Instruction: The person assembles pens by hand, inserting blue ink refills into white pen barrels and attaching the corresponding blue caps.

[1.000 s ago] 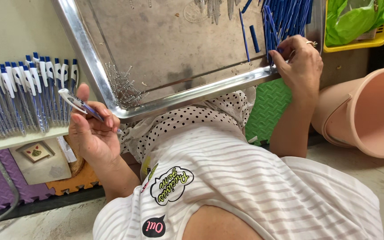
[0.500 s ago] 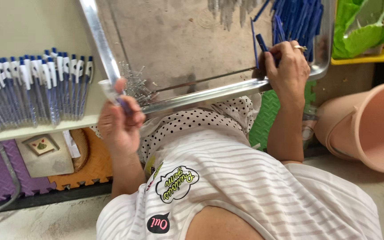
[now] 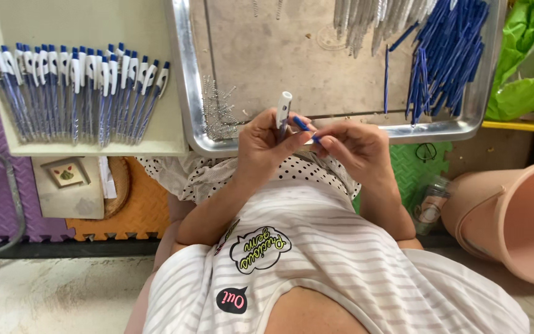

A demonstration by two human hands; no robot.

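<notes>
Left hand [image 3: 261, 148] is curled around a white-capped blue plastic pen barrel [image 3: 283, 112], which stands nearly upright, white end up toward the tray. Right hand [image 3: 353, 145], just beside it, pinches a slim blue pen part [image 3: 304, 125] between fingertips, its long axis slanting up-left toward the barrel. Both hover at the near rim of the shallow metal tray [image 3: 183, 93], with loose blue pen pieces [image 3: 449, 52] farther right and finished pens [image 3: 75, 93] on the pale shelf to the left.
</notes>
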